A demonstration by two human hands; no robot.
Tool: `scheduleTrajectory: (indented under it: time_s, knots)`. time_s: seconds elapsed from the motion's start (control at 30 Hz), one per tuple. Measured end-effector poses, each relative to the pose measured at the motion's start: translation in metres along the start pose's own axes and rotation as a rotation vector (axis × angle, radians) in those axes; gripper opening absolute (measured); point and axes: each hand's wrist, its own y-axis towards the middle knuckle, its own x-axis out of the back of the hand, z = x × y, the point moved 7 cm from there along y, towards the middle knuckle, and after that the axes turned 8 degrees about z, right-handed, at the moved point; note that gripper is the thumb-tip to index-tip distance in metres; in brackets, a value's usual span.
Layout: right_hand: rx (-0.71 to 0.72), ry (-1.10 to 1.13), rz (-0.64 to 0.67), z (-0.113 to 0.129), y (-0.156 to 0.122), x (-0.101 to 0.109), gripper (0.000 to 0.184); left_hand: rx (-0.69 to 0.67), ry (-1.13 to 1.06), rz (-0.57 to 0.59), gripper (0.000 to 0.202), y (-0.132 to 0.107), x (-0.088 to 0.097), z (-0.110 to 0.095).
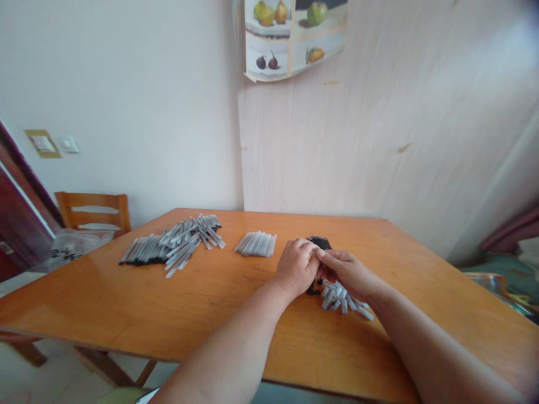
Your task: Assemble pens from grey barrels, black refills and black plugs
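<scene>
My left hand and my right hand meet over the middle of the orange wooden table, fingers curled and touching each other. Between and behind them sits a small pile of black parts, mostly hidden. Under my right hand lies a loose heap of short grey tubes. What the fingers pinch is hidden by the hands.
A neat row of grey tubes lies left of my hands. Further left is a large pile of grey pens with black tips. A wooden chair with a plastic bag stands at the far left corner. Walls are close behind.
</scene>
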Motion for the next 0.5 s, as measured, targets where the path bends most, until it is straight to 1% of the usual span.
scheduleTrajectory:
  time_s: [0.13,0.2,0.27,0.4,0.47,0.5]
  knots:
    - [0.013,-0.052,-0.025,0.003,0.0,0.005,0.045,-0.002,0.037,-0.045,0.028,0.001,0.005,0.002]
    - [0.037,-0.069,-0.1,0.007,-0.001,0.014,0.044,0.003,0.009,-0.102,0.028,0.002,0.013,0.005]
    - [0.06,-0.086,-0.249,0.009,-0.002,0.032,0.044,0.025,-0.044,-0.202,0.026,0.001,0.025,0.013]
    - [0.095,-0.172,-0.655,0.008,-0.014,0.078,0.044,0.097,-0.135,-0.383,0.022,-0.002,0.046,0.031]
    - [0.095,-0.219,-0.761,0.004,-0.017,0.094,0.043,0.154,-0.231,-0.464,0.021,-0.002,0.054,0.041]
    - [0.099,-0.235,-0.8,0.002,-0.018,0.1,0.044,0.191,-0.302,-0.48,0.022,-0.001,0.056,0.046]
